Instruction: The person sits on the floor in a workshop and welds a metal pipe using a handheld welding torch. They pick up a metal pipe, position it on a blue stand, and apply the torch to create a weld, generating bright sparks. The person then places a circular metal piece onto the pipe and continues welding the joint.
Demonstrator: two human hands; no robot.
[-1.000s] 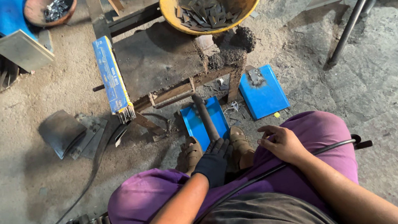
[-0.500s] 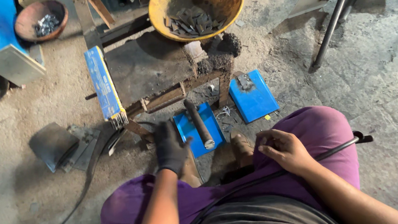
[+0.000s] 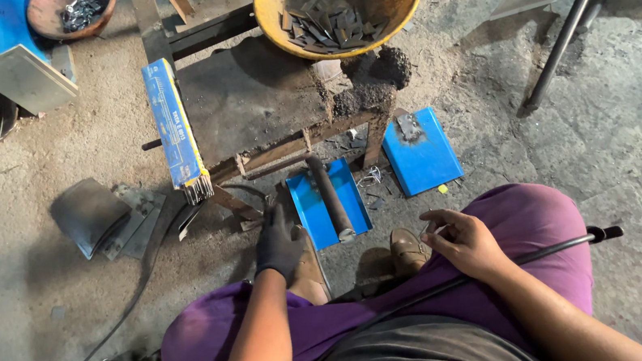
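reaching down with our black-gloved left hand (image 3: 278, 245), fingers spread apart, we touch the left edge of the flat blue metal plate (image 3: 329, 203) carrying a dark steel rod (image 3: 330, 197); our bare right hand (image 3: 464, 240), loosely curled, rests on the purple-clad knee (image 3: 539, 227), pinching something too small to tell.

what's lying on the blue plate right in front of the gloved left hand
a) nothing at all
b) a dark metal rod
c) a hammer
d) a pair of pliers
b: a dark metal rod lies lengthwise on the blue plate, just beside the gloved left hand on the floor; the bare right hand rests on the knee, away from it.
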